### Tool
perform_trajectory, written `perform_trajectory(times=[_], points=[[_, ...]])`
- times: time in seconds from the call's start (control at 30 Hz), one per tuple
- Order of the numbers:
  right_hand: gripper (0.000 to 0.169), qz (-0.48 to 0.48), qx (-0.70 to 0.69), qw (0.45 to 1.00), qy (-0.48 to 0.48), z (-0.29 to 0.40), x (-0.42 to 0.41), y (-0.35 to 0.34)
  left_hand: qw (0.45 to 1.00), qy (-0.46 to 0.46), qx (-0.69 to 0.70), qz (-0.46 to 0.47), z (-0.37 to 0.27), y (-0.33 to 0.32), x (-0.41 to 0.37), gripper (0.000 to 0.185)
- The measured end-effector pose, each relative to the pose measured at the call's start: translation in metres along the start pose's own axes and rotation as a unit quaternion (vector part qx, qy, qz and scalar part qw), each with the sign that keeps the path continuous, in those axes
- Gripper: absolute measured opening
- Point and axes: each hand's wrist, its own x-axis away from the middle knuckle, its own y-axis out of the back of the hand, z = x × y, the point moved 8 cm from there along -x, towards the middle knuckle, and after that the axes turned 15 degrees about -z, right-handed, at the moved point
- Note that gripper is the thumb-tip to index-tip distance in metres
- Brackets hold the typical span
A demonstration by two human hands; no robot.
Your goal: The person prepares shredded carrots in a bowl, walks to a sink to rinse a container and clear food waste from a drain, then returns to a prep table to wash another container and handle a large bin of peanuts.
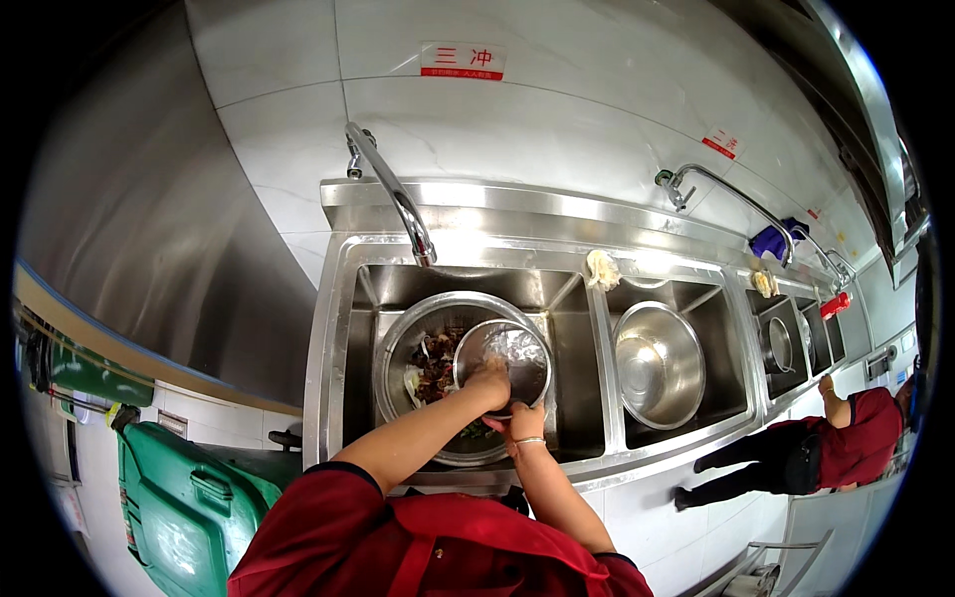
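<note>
A small stainless-steel bowl (533,357) is over the right part of a large steel basin (385,373), overlapping its rim. My right hand (525,427) grips the small bowl at its near edge, a bracelet on the wrist. Inside that bowl is my left hand (490,384), its fingers blurred against the shiny bottom; whether they hold anything is unclear. Dark food scraps (439,360) with pale pieces fill part of the large basin, and green bits (477,429) show below the small bowl. The basin stands in the leftmost steel sink (578,373).
A curved faucet (403,205) overhangs the sink's far side. The neighbouring sink holds another steel basin (656,366); a crumpled pale cloth (602,270) lies on the divider. A green wheeled bin (186,507) stands at left. Another person (850,440) in red stands at the far right.
</note>
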Motion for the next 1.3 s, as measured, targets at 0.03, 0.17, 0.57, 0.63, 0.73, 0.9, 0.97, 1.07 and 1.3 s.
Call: perform_trajectory(times=[0.03, 0.17, 0.57, 0.63, 0.73, 0.9, 0.97, 1.07, 1.3], points=[[0.051, 0.008, -0.006, 1.0, 0.004, 0.002, 0.001, -0.002, 0.999, 0.002, 0.035, -0.027, 0.001, -0.001, -0.005, 0.064], [0.042, 0.045, 0.003, 0.999, 0.025, 0.017, 0.01, -0.01, 0.98, -0.119, 0.03, -0.155, -0.017, 0.013, -0.018, 0.065], [0.034, -0.011, -0.004, 0.998, 0.062, 0.011, -0.008, -0.001, 0.984, -0.1, -0.03, -0.143, -0.017, 0.015, -0.013, 0.056], [0.04, -0.029, -0.011, 0.996, 0.082, 0.006, -0.012, 0.0, 0.99, -0.067, -0.072, -0.102, -0.008, -0.009, -0.027, 0.058], [0.05, -0.049, -0.004, 0.993, 0.108, 0.002, -0.022, 0.003, 0.997, -0.05, -0.018, -0.058, -0.003, -0.031, -0.03, 0.057], [0.07, -0.018, 0.059, 0.996, 0.068, 0.022, 0.0, 0.001, 0.981, -0.142, 0.122, 0.06, -0.025, -0.016, -0.001, 0.053], [0.07, -0.008, 0.034, 0.991, 0.125, -0.002, -0.046, 0.016, 0.97, -0.089, 0.185, 0.13, -0.023, -0.022, 0.003, 0.053], [0.065, -0.007, 0.016, 0.992, 0.127, 0.002, -0.042, 0.016, 0.995, -0.069, 0.034, 0.056, -0.023, 0.0, 0.006, 0.054], [0.066, 0.051, 0.02, 0.993, 0.109, 0.031, -0.015, -0.007, 0.917, -0.342, 0.008, -0.204, -0.052, 0.042, 0.013, 0.053]])
